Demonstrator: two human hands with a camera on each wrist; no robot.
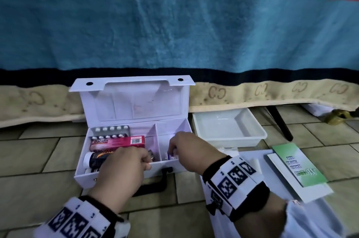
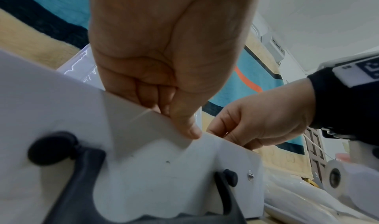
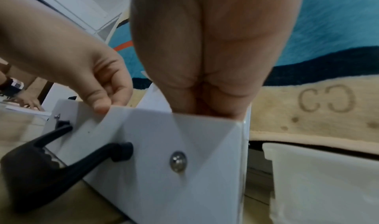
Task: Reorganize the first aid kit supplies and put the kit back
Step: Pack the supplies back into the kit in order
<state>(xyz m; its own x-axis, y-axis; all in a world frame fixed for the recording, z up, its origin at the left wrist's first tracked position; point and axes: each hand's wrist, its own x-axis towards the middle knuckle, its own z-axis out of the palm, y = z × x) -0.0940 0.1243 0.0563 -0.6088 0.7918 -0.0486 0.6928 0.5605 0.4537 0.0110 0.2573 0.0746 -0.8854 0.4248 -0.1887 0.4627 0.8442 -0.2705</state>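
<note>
Head camera showed a white first aid kit (image 1: 124, 174) open on the tiled floor. The left hand (image 1: 124, 167) pinched its front wall, probably steadying it, while the right hand (image 1: 186, 150) curled round a small item (image 1: 171, 155) in the right compartment.

- A home is indicated, probably a bedroom or living room, at floor level.
- The floor (image 1: 242, 195) is laid with beige stone-pattern tiles.
- A wide blue blanket (image 1: 174, 24) with red and dark stripes is hung over a low piece of furniture, likely a bed.
- A beige fleece edge (image 1: 272, 92) printed with monogram letters is seen beneath it.
- A white plastic tray (image 1: 258, 131) is set directly on the tiles.
- A white wall fitting (image 2: 274, 47) is glimpsed in the left wrist view.
</note>
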